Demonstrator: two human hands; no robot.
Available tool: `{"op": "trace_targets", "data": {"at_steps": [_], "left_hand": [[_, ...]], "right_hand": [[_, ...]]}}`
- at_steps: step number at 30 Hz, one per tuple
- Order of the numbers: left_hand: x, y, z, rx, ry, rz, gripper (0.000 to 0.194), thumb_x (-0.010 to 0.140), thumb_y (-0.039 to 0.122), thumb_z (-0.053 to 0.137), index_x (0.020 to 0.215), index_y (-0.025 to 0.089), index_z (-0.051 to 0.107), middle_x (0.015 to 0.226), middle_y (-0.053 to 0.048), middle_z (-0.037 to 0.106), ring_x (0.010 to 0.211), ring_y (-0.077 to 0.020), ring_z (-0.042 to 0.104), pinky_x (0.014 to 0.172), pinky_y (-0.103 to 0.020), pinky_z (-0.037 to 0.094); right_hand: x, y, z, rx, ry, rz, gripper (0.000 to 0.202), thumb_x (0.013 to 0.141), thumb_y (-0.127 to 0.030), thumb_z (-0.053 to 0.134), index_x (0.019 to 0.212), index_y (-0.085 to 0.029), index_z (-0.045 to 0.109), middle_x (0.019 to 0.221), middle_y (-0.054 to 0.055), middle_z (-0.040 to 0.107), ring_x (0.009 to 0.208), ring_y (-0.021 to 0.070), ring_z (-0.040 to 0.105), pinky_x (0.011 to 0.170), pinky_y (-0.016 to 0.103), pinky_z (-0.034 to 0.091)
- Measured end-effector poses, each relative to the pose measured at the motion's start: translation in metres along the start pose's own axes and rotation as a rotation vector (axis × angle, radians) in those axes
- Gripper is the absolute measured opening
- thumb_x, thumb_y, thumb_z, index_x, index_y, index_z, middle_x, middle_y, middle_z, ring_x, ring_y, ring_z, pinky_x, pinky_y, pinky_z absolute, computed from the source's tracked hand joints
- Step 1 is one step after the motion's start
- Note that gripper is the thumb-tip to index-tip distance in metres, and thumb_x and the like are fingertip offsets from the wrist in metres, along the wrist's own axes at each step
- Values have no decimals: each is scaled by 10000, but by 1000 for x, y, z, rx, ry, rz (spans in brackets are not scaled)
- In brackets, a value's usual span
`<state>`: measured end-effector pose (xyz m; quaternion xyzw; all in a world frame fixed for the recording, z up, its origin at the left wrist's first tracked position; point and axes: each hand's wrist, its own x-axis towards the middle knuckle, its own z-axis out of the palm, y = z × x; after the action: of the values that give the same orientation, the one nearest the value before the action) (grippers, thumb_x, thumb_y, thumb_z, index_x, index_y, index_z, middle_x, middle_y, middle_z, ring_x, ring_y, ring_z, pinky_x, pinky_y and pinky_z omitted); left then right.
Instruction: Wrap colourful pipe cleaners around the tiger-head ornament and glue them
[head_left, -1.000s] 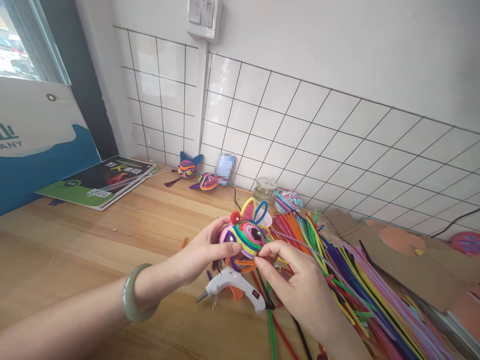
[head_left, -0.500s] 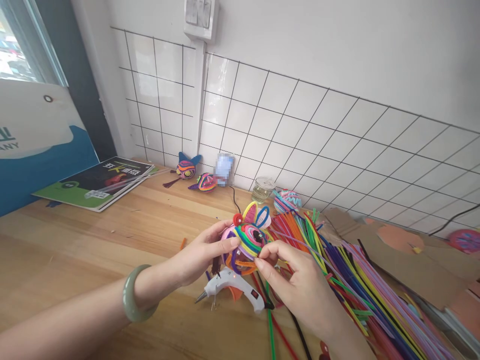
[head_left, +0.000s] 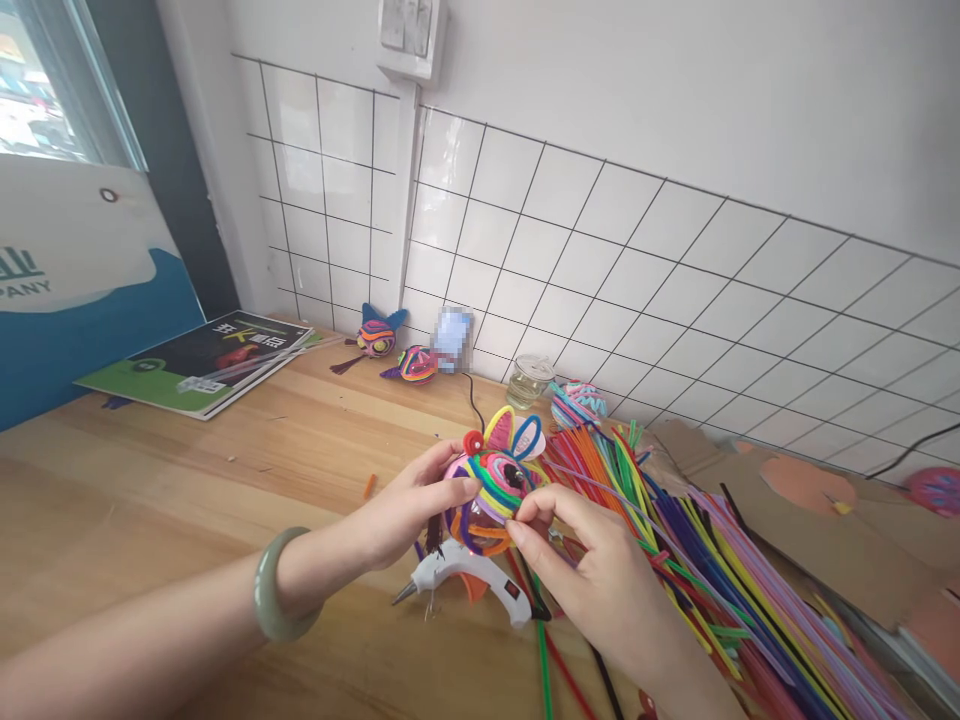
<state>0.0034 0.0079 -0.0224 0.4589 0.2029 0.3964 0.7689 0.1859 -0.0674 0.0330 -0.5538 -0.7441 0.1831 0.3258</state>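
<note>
A round animal figure (head_left: 495, 495) wound in rainbow pipe cleaners is held up over the wooden table. It has a pink-and-yellow ear, a blue loop ear, a red pompom-like knob, a black eye and a dark tassel. My left hand (head_left: 409, 505), with a green bangle at the wrist, grips its left side between thumb and fingers. At the figure's lower right edge my right hand (head_left: 592, 560) pinches with thumb and index finger. Whatever lies between those fingertips is mostly hidden. A white hot glue gun (head_left: 469, 575) rests just below, its nozzle toward the left.
Many loose pipe cleaners (head_left: 757, 580) spread over the right side. Brown cardboard (head_left: 750, 510) lies behind them. Along the wall stand a blue-eared figure (head_left: 377, 332), a striped figure (head_left: 416, 365), a glass jar (head_left: 530, 382) and a blue-pink ball (head_left: 577, 405). Magazines (head_left: 202, 365) lie left.
Both hands keep nearly the same hold on the figure. The right fingertips have shifted very slightly along its lower edge. The whole view has moved a little.
</note>
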Motion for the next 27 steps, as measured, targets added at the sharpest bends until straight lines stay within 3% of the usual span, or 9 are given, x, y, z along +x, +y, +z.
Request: {"op": "trace_targets", "data": {"at_steps": [8, 13, 18, 27], "left_hand": [[-1, 0, 2, 67, -15, -8, 463, 824, 382, 719, 1235, 213, 590, 1107, -68, 696, 982, -232, 668, 810, -309, 520], [-1, 2, 3, 18, -47, -46, 459, 863, 429, 668, 1254, 203, 583, 1122, -83, 693, 963, -214, 671, 778, -280, 521], [0, 1, 2, 99, -88, -6, 558, 765, 359, 784, 1254, 195, 571, 1198, -96, 658, 1078, -240, 621, 853, -301, 512], [0, 1, 3, 107, -26, 6, 575, 719, 289, 815, 1222, 173, 562, 1174, -100, 648, 1034, -233, 613, 871, -343, 503]], "right_hand": [[0, 2, 11, -35, 114, 70, 299, 913, -426, 561, 698, -226, 506, 610, -37, 525, 548, 119, 509, 454, 218, 356], [2, 3, 6, -39, 40, 185, 318, 907, -473, 530, 706, -229, 495, 620, -42, 511, 538, 117, 469, 494, 232, 372], [2, 4, 0, -11, 8, 203, 313, 901, -477, 516, 714, -228, 493, 662, -30, 521, 612, 134, 513, 566, 249, 419], [4, 6, 4, -16, -32, 221, 318, 911, -485, 497, 723, -230, 475, 686, -29, 517, 626, 133, 502, 547, 236, 396]]}}
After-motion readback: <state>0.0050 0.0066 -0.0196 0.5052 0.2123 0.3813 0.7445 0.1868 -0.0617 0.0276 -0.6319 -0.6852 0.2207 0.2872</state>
